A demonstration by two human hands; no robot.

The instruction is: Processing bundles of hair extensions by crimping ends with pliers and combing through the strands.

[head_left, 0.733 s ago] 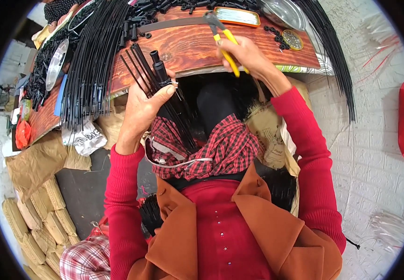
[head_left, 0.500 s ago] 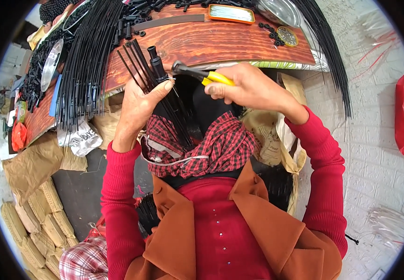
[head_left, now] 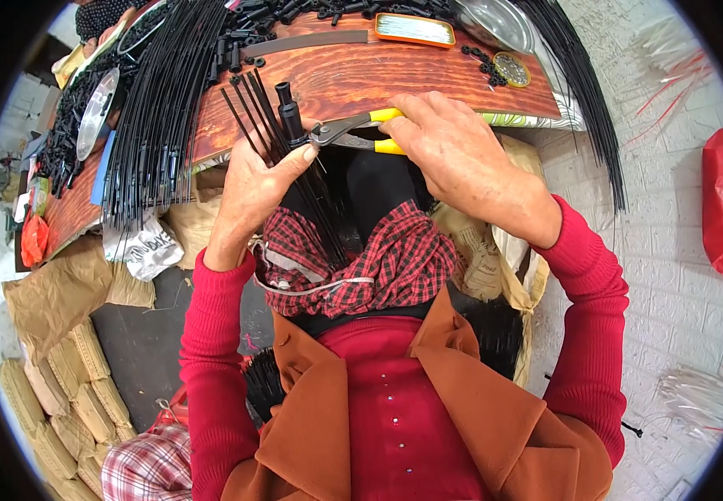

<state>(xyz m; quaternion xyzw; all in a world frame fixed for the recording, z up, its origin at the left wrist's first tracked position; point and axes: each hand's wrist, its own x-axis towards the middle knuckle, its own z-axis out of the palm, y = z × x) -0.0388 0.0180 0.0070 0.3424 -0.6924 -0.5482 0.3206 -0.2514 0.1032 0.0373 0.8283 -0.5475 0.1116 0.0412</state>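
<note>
My left hand (head_left: 254,190) is closed around several thin black rods (head_left: 318,213), which slant from above the fist down toward my lap. Among them stands a stepped black tubular fitting (head_left: 288,108), its wide end up. My right hand (head_left: 470,163), back upward, grips pliers (head_left: 346,127) with yellow handles. The handles are spread apart, one hanging below the fingers. The jaws meet the lower end of the fitting, right beside my left thumb. A thin wire-like end shows just under the jaws; what they grip, if anything, is too small to tell.
Ahead curves a wooden tabletop (head_left: 328,79) with loose black tubes. On it lie a flat grey strip (head_left: 304,42), an orange-rimmed tray (head_left: 414,29) of thin pins and a round dish (head_left: 512,69). Long black rods (head_left: 165,108) overhang the left edge. Checked cloth (head_left: 395,259) covers my lap.
My right hand has rolled over, back upward. The pliers have turned with their handles spread, and their jaws have come in to the fitting. My left hand has barely moved.
</note>
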